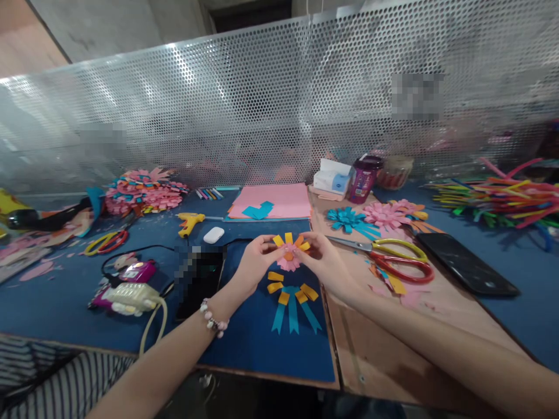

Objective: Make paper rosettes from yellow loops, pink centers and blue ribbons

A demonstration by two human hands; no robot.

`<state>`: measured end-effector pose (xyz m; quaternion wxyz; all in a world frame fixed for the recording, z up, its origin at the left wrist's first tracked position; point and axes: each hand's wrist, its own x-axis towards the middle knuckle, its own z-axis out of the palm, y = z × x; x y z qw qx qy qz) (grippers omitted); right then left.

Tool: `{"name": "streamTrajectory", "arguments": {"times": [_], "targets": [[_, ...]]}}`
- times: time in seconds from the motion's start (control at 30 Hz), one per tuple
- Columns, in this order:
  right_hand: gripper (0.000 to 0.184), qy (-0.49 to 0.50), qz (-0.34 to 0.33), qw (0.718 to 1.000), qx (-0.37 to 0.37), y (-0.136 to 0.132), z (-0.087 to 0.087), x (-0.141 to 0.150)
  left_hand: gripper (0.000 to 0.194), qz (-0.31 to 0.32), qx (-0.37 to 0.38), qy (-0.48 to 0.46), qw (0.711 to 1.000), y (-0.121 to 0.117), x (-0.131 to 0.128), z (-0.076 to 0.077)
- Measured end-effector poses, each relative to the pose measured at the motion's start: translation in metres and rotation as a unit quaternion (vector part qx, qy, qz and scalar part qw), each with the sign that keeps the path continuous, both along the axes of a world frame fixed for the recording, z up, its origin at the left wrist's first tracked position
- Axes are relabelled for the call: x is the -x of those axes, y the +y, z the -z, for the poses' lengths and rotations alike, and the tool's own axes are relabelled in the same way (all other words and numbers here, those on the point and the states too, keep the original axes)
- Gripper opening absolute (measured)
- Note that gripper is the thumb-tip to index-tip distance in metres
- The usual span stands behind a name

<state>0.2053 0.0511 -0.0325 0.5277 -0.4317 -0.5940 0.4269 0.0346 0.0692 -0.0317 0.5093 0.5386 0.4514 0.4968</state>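
White glare streaks a perforated metal screen [262, 105] behind a softly lit blue bench [262, 356], deep shadow beneath; wide-angle distortion stretches the edges, and pixelated patches obscure detail.

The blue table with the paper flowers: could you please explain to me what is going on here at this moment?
A person's left hand and right hand together hold a small pink paper flower edged with yellow and orange paper pieces. Below it, on the blue table, lie loose yellow paper pieces and three blue paper ribbons with notched ends. Large scissors and a yellow glue gun lie nearby, neither being held.
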Motion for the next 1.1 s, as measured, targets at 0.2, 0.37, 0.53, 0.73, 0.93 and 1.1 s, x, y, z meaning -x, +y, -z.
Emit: {"name": "streamTrajectory", "arguments": {"times": [0.2, 0.37, 0.53, 0.73, 0.93, 1.1], "targets": [[0.037, 0.019, -0.027, 0.999, 0.015, 0.004, 0.004, -0.004, 0.039, 0.033, 0.003, 0.028, 0.999, 0.001, -0.001, -0.003], [0.03, -0.023, -0.036, 0.999, 0.022, 0.01, 0.011, -0.013, 0.03, 0.02, -0.035, 0.165, 0.985, 0.008, 0.02, -0.015], [0.036, -0.046, -0.033, 0.997, 0.047, 0.012, 0.017, -0.019, 0.028, 0.198, -0.093, 0.347, 0.912, 0.006, 0.047, -0.026], [0.037, -0.148, 0.014, 0.989, 0.015, 0.011, 0.017, -0.023, 0.024, 0.274, -0.109, 0.388, 0.873, 0.003, 0.046, -0.021], [0.038, -0.336, 0.115, 0.92, -0.166, 0.025, 0.027, -0.034, 0.027, 0.226, -0.111, 0.368, 0.895, 0.007, 0.052, -0.029], [0.031, -0.374, 0.137, 0.878, -0.267, 0.044, 0.006, -0.017, 0.036, -0.02, -0.189, 0.293, 0.937, 0.021, 0.08, -0.043]]}}
